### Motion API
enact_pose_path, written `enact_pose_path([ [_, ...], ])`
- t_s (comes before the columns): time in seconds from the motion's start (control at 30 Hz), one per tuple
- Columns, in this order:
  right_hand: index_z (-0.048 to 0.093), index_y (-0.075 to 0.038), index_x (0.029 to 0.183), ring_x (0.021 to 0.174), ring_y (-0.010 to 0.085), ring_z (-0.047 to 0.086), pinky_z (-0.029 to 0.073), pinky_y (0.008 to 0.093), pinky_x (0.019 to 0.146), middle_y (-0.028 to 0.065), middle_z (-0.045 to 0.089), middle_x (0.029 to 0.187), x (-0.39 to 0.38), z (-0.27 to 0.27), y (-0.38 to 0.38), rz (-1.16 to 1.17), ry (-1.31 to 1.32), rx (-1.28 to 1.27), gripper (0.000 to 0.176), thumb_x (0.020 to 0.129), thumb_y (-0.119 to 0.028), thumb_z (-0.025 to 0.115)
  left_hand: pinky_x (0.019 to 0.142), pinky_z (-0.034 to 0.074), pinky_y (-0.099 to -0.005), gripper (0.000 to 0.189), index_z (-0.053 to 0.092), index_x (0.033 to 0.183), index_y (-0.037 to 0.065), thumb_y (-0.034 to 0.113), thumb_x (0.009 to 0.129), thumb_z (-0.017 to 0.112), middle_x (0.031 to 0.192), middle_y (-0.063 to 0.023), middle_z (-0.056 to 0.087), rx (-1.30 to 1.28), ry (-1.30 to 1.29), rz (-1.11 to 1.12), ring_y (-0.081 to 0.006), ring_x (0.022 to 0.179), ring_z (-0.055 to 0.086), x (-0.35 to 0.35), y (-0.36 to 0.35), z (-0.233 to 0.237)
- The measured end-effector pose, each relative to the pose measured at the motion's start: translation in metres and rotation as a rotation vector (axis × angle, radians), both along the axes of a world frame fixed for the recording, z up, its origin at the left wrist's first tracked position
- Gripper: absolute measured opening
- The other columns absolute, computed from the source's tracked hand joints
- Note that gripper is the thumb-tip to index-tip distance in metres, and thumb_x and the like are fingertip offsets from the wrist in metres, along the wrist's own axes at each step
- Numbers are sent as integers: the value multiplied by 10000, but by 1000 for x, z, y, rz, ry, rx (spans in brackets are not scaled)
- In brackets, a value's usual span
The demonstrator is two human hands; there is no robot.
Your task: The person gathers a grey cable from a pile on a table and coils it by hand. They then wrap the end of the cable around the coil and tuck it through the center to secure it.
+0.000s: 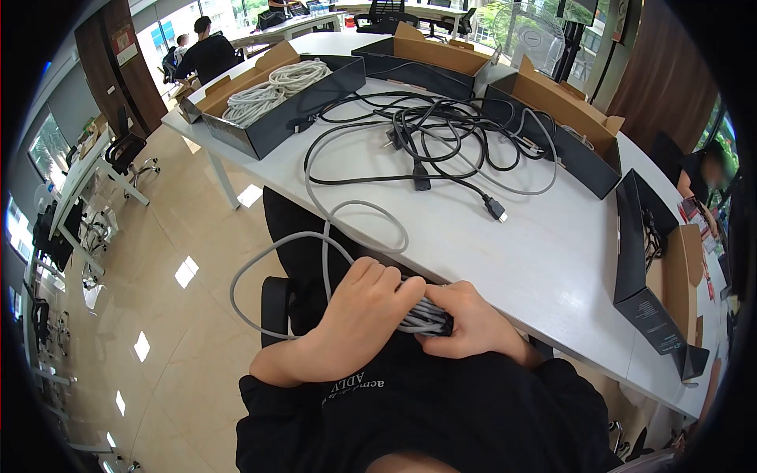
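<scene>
In front of my chest is a coiled bundle of grey cable (426,318), gripped from both sides. My left hand (364,309) is closed around its left part, fingers curled over the top. My right hand (464,314) is closed on its right end, where a dark piece shows near the fingers. A loose grey length runs from the bundle, loops out past my left wrist and over the table edge to the pile. On the table lies a tangle of black cables (418,130) with a black connector (494,210) at its near side.
Around the white table (505,260) stand a box of coiled light cables (268,118), a long open box (430,67), another open box (552,118) and a box with black cable (650,276). A person (206,54) sits far left, another person (702,177) at right.
</scene>
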State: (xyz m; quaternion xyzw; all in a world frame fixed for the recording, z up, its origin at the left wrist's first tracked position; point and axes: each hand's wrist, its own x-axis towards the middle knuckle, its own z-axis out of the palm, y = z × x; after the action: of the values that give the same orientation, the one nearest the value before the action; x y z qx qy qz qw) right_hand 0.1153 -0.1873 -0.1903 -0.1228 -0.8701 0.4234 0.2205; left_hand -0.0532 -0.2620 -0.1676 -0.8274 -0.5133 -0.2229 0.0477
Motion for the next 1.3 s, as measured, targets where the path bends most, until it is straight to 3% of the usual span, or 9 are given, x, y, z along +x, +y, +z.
enact_pose_path([
  [0.27, 550, 28, 752, 550, 317, 554, 429, 328, 510, 164, 569, 624, -5, 1, -8, -100, 123, -38, 251, 565, -98, 660, 732, 380, -343, 206, 503, 811, 39, 23, 611, 547, 695, -81, 444, 48, 44, -10, -247, 718, 474, 5, 2, -2],
  [0.4, 565, 3, 723, 483, 282, 528, 404, 309, 465, 118, 546, 572, 4, -6, 2, -112, 237, 49, 212, 565, -95, 667, 771, 377, -358, 447, 550, 921, 45, 171, 517, 694, 810, -73, 521, 166, -45, -3, -261, 833, 512, -11, 8, 18],
  [0.5, 574, -17, 719, 453, 247, 509, 376, 283, 442, 90, 518, 549, 9, -15, 7, -108, 410, 35, 192, 567, -80, 671, 748, 372, -347, 477, 556, 930, 52, 199, 508, 724, 821, -52, 538, 273, -82, 168, -257, 824, 515, -16, 7, 34],
  [0.67, 555, 72, 909, 497, 85, 519, 387, 213, 454, 50, 576, 599, 22, -26, 3, -128, 653, -282, 284, 659, -36, 633, 656, 413, -323, 595, 576, 887, 70, 282, 389, 823, 804, -50, 560, 360, -148, 168, -229, 751, 533, -22, 12, 31],
  [0.77, 520, 95, 965, 490, 105, 514, 413, 236, 485, 59, 569, 588, 25, -17, -2, 33, 797, -662, 349, 657, -32, 624, 577, 422, -279, 579, 564, 945, 81, 404, 517, 784, 838, -43, 539, 390, -303, -18, -193, 699, 532, -19, 23, 18],
  [0.97, 510, -1, 771, 405, 106, 442, 374, 285, 522, 42, 496, 456, 18, -10, 0, 50, 1075, -656, 138, 680, -74, 584, 686, 487, -320, 832, 421, 1199, 41, 369, 537, 803, 972, -135, 558, 66, -592, -234, -286, 769, 570, 2, 35, 8],
  [1.1, 515, -63, 694, 414, 98, 456, 372, 254, 556, 31, 515, 466, 18, -9, 2, 141, 1094, -718, 89, 664, -127, 570, 692, 487, -281, 849, 354, 1247, 21, 244, 574, 821, 1035, -101, 549, -411, -862, -494, -171, 804, 570, -4, 43, -3],
  [1.2, 546, -73, 710, 411, 84, 461, 366, 202, 553, 9, 513, 454, 8, 0, -1, 237, 1137, -761, 134, 638, -185, 540, 851, 406, -284, 880, 395, 1211, -21, 174, 492, 862, 1093, -77, 527, -1031, -1030, -556, -142, 986, 493, -18, 46, -2],
  [1.3, 566, -66, 742, 425, 92, 487, 383, 203, 582, 19, 542, 481, 8, -5, 3, 344, 1124, -763, 164, 641, -192, 536, 784, 447, -256, 792, 357, 1239, -8, 137, 600, 802, 1101, -86, 506, -967, -1038, -751, -147, 949, 510, -13, 44, -5],
])
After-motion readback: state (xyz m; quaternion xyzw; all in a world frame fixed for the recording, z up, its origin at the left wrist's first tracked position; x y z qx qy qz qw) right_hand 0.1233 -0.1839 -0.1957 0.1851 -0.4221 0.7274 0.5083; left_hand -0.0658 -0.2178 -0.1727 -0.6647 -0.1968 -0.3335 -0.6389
